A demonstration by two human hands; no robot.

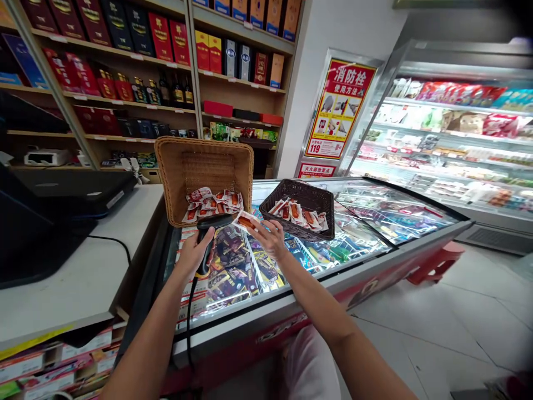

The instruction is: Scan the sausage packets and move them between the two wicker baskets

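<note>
My left hand (195, 253) is wrapped round the handle of a black barcode scanner (214, 221), whose head points to the right. A cable hangs down from its grip. In my right hand (270, 238) is a packaged sausage (245, 220), pinched by the fingers just in front of the scanner's head. Behind the scanner, a tan wicker basket (165, 180) is tipped toward me with several wrapped sausages (212, 203) in its lower part. Beside my right hand, a dark brown woven basket (328, 208) holds several more wrapped sausages (297, 214).
Both baskets rest on a glass-topped chest freezer (353, 253) full of packaged goods. A white counter (125, 233) with a black monitor stands at the left. Shelves of boxes and bottles (129, 55) line the back. At right are a red stool (437, 264) and a lit refrigerated display (449, 130).
</note>
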